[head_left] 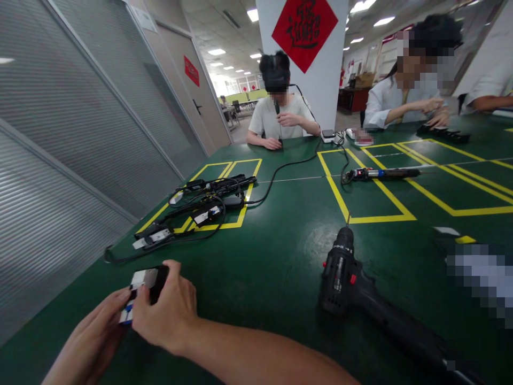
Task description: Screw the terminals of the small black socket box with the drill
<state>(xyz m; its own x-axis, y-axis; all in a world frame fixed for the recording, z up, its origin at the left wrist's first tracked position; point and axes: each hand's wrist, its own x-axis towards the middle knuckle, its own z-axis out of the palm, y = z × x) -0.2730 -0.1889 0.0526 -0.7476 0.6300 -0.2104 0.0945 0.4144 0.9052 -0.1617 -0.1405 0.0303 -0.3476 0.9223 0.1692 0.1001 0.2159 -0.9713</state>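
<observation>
Between my two hands, low at the left over the green table (pixel 256 278), is a small black box with white labels (pixel 145 279) and a bit of blue. My right hand (pixel 168 310) grips it from the right, thumb on the near face and index finger over the dark end. From the left and below, my left hand (pixel 98 331) holds the same box, its fingers partly hidden behind it. A black cordless drill (pixel 348 278) lies to the right of my hands, its bit pointing away from me.
Black power adapters with tangled cables (pixel 216 200) lie inside yellow tape at the left. Beyond the drill rests a slim electric screwdriver (pixel 385 174). One co-worker (pixel 282 115) sits opposite, another person (pixel 404 101) at the right. A glass partition (pixel 92 117) flanks the table's left side.
</observation>
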